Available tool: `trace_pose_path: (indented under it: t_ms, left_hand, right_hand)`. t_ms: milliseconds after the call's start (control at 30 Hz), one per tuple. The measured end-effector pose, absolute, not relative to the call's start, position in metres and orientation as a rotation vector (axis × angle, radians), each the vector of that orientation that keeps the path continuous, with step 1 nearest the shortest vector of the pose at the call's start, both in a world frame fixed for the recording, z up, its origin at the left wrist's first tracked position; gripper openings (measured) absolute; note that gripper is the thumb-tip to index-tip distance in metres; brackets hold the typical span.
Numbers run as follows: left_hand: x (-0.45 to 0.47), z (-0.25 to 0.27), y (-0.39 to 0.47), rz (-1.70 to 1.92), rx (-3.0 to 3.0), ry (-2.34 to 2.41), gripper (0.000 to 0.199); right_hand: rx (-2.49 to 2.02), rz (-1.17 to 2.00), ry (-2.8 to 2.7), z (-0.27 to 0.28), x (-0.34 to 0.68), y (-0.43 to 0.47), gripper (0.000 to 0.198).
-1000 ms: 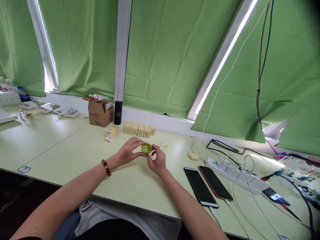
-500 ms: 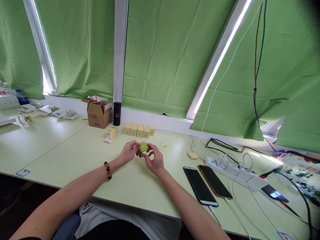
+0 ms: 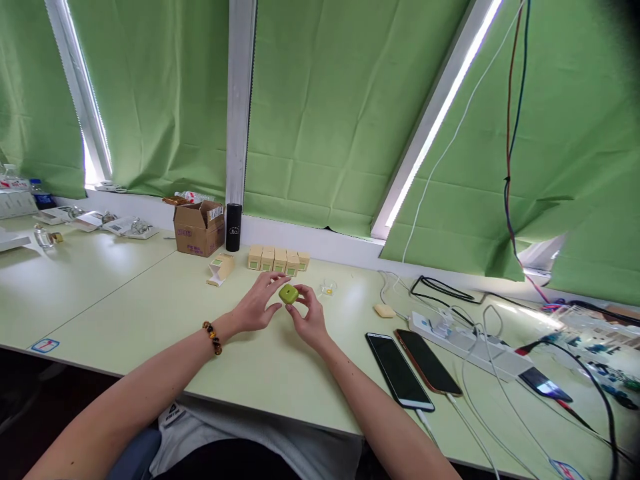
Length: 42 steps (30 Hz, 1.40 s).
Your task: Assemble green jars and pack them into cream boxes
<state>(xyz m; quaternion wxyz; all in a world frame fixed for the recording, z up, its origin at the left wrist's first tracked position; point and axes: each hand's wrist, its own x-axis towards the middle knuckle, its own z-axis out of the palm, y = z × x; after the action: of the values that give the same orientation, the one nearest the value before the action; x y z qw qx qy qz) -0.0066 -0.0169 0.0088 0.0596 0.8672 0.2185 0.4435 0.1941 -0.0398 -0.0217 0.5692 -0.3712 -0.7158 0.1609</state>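
My right hand (image 3: 311,319) pinches a small green rounded-square case (image 3: 289,294) between thumb and fingers, above the table (image 3: 270,373). A small dark slot shows on the side of the case turned to me. My left hand (image 3: 257,307) is just left of the case, its thumb and fingers spread, with nothing in it. The left fingertips reach close behind the case; whether they touch it I cannot tell. Beyond the hands stands a row of several small tan boxes (image 3: 280,261), with an opened tan box (image 3: 221,269) to their left. A clear plastic piece (image 3: 329,288) lies right of the hands.
At the back stand a brown carton (image 3: 199,230) and a black cylinder (image 3: 233,227). To the right lie a white-framed phone (image 3: 399,370), a dark phone (image 3: 429,362), a cream case (image 3: 385,311) and a power strip (image 3: 470,347) with tangled cables.
My left hand has let go of the green case and spread its fingers. The case has been turned: a side with a slot shows now instead of the face with a pale mark.
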Motion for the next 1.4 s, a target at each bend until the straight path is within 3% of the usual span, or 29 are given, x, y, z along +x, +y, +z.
trace_pose_path:
  t_ms: [167, 333, 400, 533, 767, 1067, 1400]
  left_hand:
    - [-0.007, 0.003, -0.009, 1.221, 2.807, 0.66, 0.056]
    - [-0.005, -0.002, -0.002, 1.335, 2.535, 0.725, 0.047]
    - [-0.006, -0.002, 0.002, 1.421, 2.328, 0.789, 0.045]
    - [-0.01, -0.004, 0.015, 1.483, 1.946, 0.901, 0.043]
    - [-0.014, -0.009, 0.031, 1.549, 1.715, 0.848, 0.048]
    - [-0.013, -0.014, 0.032, 1.613, 1.694, 0.708, 0.047]
    - [-0.011, -0.008, 0.02, 1.673, 1.743, 0.829, 0.044]
  right_hand:
    - [-0.89, 0.392, -1.67, -0.024, 0.19, -0.038, 0.036]
    - [-0.878, 0.392, -1.621, -0.021, 0.19, -0.038, 0.042]
    - [-0.927, 0.304, -1.573, -0.02, 0.193, -0.035, 0.044]
    - [-1.261, -0.012, -1.779, -0.02, 0.201, -0.019, 0.023]
    - [-1.552, -0.402, -2.172, -0.014, 0.18, 0.034, 0.022]
    - [-1.49, -0.189, -1.99, -0.022, 0.146, 0.065, 0.022]
    - [-1.142, 0.407, -1.56, -0.018, 0.201, 0.013, 0.025]
